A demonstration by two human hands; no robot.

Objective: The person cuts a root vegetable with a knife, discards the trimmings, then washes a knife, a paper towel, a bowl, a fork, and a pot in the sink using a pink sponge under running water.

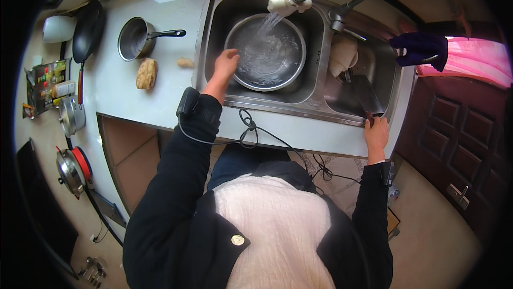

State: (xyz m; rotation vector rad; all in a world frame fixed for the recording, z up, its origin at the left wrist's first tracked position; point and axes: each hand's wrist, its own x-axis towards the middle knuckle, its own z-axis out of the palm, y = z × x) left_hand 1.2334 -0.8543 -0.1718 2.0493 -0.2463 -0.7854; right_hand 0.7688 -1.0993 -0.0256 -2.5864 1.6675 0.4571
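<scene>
Water runs from the faucet's white attachment (285, 5) into a round steel basin (265, 52) that stands in the left sink bowl. My left hand (227, 64) is at the basin's left rim, fingers apart, holding nothing. At the front edge of the right sink bowl, my right hand (376, 128) grips the dark handle of a cleaver (365, 93), whose wide blade lies over that bowl. Behind the blade sits pale crockery (343, 54). On the white counter left of the sink are a peeled-looking brown root or tuber (146, 73) and a smaller ginger-like piece (185, 62).
A steel saucepan (136, 39) stands on the counter, its handle towards the sink. A black frying pan (86, 30) is further left. Black cables (249, 125) hang over the counter's front edge. A dark cloth (421, 50) hangs at right, above a brown panelled door (461, 128).
</scene>
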